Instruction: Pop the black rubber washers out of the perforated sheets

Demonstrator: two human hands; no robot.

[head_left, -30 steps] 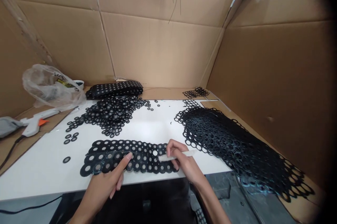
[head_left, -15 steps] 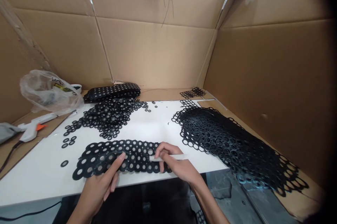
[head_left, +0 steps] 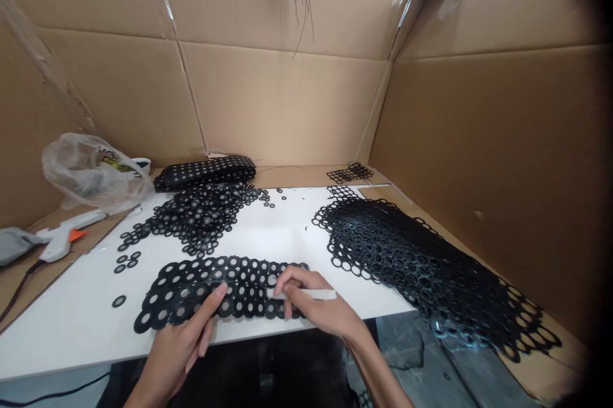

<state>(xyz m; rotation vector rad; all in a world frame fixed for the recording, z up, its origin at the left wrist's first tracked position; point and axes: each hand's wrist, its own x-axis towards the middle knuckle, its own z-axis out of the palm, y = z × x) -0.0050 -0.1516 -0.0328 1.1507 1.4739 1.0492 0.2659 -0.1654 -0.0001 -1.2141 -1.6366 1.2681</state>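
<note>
A black strip of joined rings with pale centres (head_left: 184, 293) lies along the front edge of the white table. My left hand (head_left: 191, 331) grips its near edge, thumb on top and the other fingers curled underneath. Over the strip's right part, my right hand (head_left: 311, 299) pinches a slim white pen-like tool (head_left: 320, 294), its tip at the rings. Behind the strip, to the left, is a heap of loose black rings (head_left: 201, 213). A large pile of black ring netting (head_left: 412, 255) covers the table's right side.
A stack of black dotted strips (head_left: 205, 172) sits at the back left, near a clear plastic bag (head_left: 90, 172). A white glue gun (head_left: 62, 237) lies at the far left. Small netting pieces (head_left: 349, 172) lie at the back. Cardboard walls (head_left: 282, 101) surround the table.
My right hand and the white tool have shifted slightly left along the strip. The whole view has tilted up a little. My left hand keeps its hold.
</note>
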